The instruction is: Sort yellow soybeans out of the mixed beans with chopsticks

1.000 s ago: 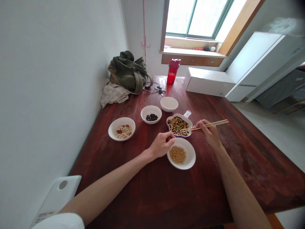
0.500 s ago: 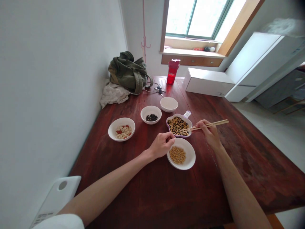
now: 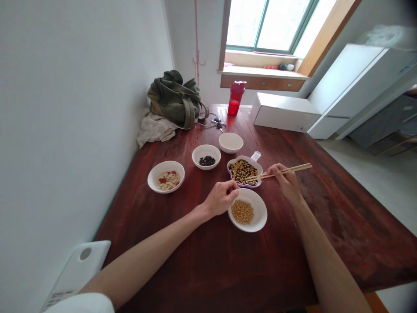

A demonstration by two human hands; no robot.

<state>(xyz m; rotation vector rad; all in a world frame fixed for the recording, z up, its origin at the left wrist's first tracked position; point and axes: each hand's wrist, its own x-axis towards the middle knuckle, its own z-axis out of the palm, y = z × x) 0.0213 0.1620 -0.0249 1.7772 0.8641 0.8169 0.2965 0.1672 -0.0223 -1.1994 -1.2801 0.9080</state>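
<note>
Your right hand (image 3: 285, 182) is closed around a pair of wooden chopsticks (image 3: 286, 170), their tips over the mixed soybeans and black beans (image 3: 241, 171) in a purple-edged dish (image 3: 248, 158). Your left hand (image 3: 221, 199) is curled, its fingertips at that dish's rim; you can't tell whether they pinch anything. A white bowl (image 3: 257, 206) of soybeans sits just beside it. Too hard a squeeze could shoot a smooth bean from the tips onto the red-brown table (image 3: 325, 226), while a careless shift of your left hand could knock the dish or bowl.
</note>
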